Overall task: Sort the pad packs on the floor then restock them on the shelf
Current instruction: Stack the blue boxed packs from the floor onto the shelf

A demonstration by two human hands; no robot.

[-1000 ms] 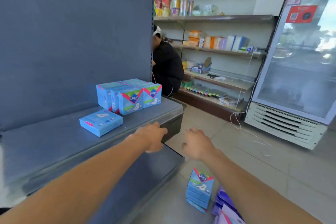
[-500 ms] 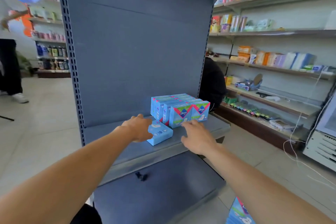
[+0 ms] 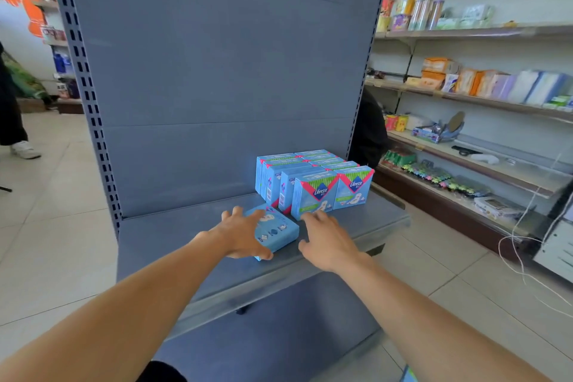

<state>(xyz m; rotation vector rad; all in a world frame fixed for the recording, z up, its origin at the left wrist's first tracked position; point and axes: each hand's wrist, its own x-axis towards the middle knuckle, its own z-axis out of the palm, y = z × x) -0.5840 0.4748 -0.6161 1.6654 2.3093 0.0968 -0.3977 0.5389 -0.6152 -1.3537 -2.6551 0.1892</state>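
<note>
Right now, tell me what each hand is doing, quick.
Left hand: fingers spread, thumb curled around the flat blue pack lying on the shelf.
Right hand: open, holding nothing, beside that pack.

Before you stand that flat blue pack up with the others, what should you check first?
1. Left hand has the flat pack: ok, thumb and fingers span it.
2. Right hand free to help: ok, open beside the pack.
3. Room left of the upright packs: ok, bare shelf there.
4. Upright rows steady: ok, none leaning.
5. Pack faces like the others: not ok, it lies flat.
6. Firm grip: cannot tell.
</note>
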